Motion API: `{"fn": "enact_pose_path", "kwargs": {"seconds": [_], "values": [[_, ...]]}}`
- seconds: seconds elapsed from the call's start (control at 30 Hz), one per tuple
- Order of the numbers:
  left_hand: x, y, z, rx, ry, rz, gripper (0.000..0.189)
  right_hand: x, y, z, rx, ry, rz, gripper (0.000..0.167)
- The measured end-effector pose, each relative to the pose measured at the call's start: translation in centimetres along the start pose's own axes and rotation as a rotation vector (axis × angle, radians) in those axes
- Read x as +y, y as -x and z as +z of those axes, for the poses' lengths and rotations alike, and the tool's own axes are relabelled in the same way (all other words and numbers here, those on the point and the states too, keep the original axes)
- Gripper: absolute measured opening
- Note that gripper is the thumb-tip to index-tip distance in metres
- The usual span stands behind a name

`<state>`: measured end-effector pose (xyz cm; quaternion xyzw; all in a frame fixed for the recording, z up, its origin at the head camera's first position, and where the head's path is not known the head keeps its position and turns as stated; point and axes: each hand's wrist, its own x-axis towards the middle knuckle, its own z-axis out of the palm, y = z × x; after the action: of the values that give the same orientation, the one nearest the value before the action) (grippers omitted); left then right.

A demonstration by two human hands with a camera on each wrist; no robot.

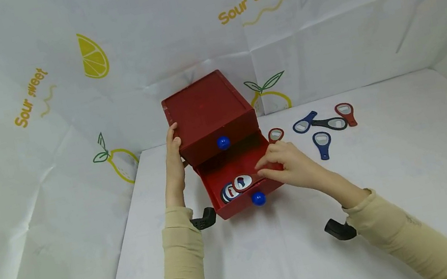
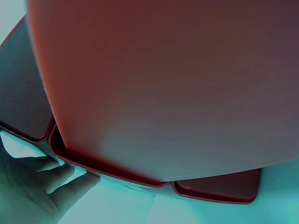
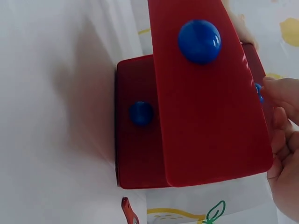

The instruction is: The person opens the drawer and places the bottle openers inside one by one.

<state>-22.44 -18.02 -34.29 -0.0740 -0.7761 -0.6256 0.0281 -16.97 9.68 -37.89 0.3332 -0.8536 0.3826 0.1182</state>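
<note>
A small red cabinet [image 1: 209, 109] with blue knobs stands with a lower drawer [image 1: 235, 206] pulled out. In that drawer several bottle openers overlap, a red bottle opener [image 1: 242, 182] on top. My left hand [image 1: 173, 161] rests on the cabinet's left side, its straight fingers [image 2: 74, 186] touching the wall in the left wrist view. My right hand [image 1: 290, 162] is over the drawer's right part, thumb and fingertips right at the red opener's handle. I cannot tell whether they pinch it. The right wrist view shows the drawer front [image 3: 210, 121] hiding part of the fingers.
Right of the cabinet lie two blue bottle openers [image 1: 323, 144], a black one [image 1: 332, 124] and a red one [image 1: 346, 114]. Another red one [image 1: 275, 135] lies beside the drawer. A white lemon-print sheet [image 1: 185, 26] hangs behind the white table [image 1: 390, 170].
</note>
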Motion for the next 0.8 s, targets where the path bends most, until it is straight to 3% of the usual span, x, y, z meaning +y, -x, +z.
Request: {"fn": "enact_pose_path", "kwargs": {"seconds": [0.23,0.43,0.8], "values": [[0.0,0.1,0.0,-0.001,0.003,0.002,0.054,-0.6,1.5,1.2,0.141,-0.009,-0.072,0.013],[0.1,0.1,0.1,-0.001,0.002,0.005,0.054,-0.9,2.9,2.2,0.224,-0.042,-0.133,0.023],[0.2,0.1,0.0,-0.001,-0.007,-0.003,0.053,-0.5,4.8,4.0,0.107,-0.113,-0.118,0.028]]}}
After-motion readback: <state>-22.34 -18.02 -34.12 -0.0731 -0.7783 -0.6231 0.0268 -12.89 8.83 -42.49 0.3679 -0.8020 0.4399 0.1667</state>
